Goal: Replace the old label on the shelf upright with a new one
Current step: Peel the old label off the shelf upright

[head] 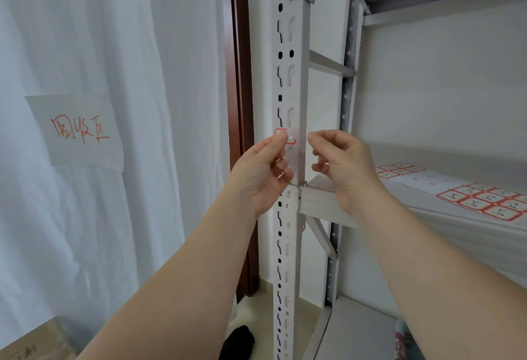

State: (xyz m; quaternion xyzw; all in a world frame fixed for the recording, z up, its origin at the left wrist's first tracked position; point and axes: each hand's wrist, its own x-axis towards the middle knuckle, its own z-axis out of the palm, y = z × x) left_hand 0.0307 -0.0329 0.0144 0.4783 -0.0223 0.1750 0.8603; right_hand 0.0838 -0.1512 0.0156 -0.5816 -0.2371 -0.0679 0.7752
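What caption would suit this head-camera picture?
Left hand touches a red-bordered label on the white shelf upright while the right hand hovers beside it.

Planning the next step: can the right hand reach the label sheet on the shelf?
Probably yes. The right hand is beside the upright; the label sheet lies uncovered on the shelf to its right, nothing between. The left hand pinches the label.

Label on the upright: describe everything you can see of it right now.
The label is a small white sticker with a red border and rounded corners, paper by the look. It sits on the front face of the upright, a little above the shelf joint. The left hand pinches its left part and covers the middle, so any writing is hidden. Whether an edge has lifted I cannot tell. The right hand is beside the upright, not touching the label.
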